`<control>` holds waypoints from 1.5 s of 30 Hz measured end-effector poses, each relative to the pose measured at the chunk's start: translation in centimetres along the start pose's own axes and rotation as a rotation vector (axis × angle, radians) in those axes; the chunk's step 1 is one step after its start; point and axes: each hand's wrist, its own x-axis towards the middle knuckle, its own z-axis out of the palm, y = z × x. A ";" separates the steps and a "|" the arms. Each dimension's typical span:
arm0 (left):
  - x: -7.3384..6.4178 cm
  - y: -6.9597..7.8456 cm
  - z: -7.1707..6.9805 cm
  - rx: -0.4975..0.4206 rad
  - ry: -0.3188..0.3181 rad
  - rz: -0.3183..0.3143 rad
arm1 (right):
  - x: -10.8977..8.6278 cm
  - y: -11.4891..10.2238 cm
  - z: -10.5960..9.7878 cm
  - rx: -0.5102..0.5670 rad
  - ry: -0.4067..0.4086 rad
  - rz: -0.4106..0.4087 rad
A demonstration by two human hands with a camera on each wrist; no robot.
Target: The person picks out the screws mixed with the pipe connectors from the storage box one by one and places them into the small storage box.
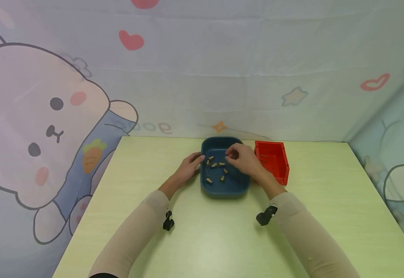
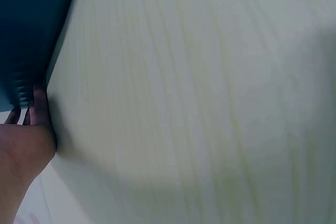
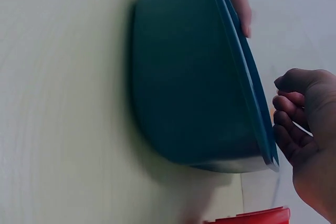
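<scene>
A deep blue plastic tray stands on the table with several small brass-coloured pieces scattered inside, mostly on its left side. My left hand holds the tray's left wall, thumb at the rim and fingers along the outside; the left wrist view shows those fingers against the tray. Over the tray's right side is my right hand, its fingers curled and thumb near the forefinger. In the right wrist view this hand is just beyond the tray's rim, with no object visible at the fingertips.
A red open bin with a few thin brass-coloured pins stands right of the tray, partly behind my right forearm. The pale wooden table ends at a printed cloth backdrop.
</scene>
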 end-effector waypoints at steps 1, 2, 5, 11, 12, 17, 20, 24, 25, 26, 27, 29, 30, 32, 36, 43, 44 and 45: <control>0.0 0.0 0.0 -0.001 0.000 -0.001 | 0.0 -0.1 0.1 0.001 -0.005 -0.004; 0.0 0.0 0.0 -0.002 0.000 0.000 | 0.1 -0.1 0.3 0.001 -0.010 -0.007; 0.0 0.1 0.0 -0.001 -0.001 0.004 | 0.1 -0.2 0.7 -0.004 -0.011 -0.018; 0.0 0.1 0.0 0.004 0.002 0.001 | 0.2 -0.3 1.4 -0.022 -0.011 -0.032; 0.0 0.1 0.0 0.003 0.003 -0.001 | 0.2 -0.4 1.5 -0.019 -0.013 -0.032; 0.0 0.1 0.1 0.002 0.006 -0.002 | 0.2 -0.7 2.2 -0.005 -0.031 -0.035; 0.0 0.1 0.1 0.002 0.009 -0.001 | 0.3 -0.8 2.7 -0.006 -0.038 -0.042; 0.0 0.1 0.1 0.000 0.012 -0.006 | 0.3 -0.8 3.1 -0.014 -0.040 -0.058; 0.0 0.2 0.2 0.001 0.013 -0.007 | 0.4 -0.9 3.2 -0.017 -0.041 -0.064; 0.0 0.2 0.2 0.000 0.013 -0.007 | 0.4 -0.9 3.3 -0.019 -0.042 -0.069; 0.0 0.2 0.2 0.000 0.014 -0.007 | 0.5 -0.9 3.4 -0.021 -0.043 -0.073; 0.0 0.2 0.2 0.001 0.015 -0.007 | 0.6 -0.9 3.6 -0.025 -0.044 -0.078; 0.0 0.2 0.2 0.000 0.016 -0.007 | 0.7 -0.9 3.7 -0.026 -0.045 -0.079; 0.0 0.2 0.2 -0.001 0.017 -0.008 | 0.7 -0.9 3.8 -0.020 -0.051 -0.075; 0.1 0.3 0.2 -0.005 0.019 -0.007 | 0.9 -0.9 4.2 -0.005 -0.055 -0.069; 0.0 0.3 0.2 -0.003 0.025 -0.008 | 1.1 -0.9 5.2 0.012 -0.052 -0.061; 0.0 0.3 0.2 0.000 0.026 -0.007 | 1.1 -1.0 5.3 0.011 -0.052 -0.057; 0.0 0.3 0.2 0.004 0.027 -0.006 | 1.1 -0.9 5.4 0.010 -0.054 -0.055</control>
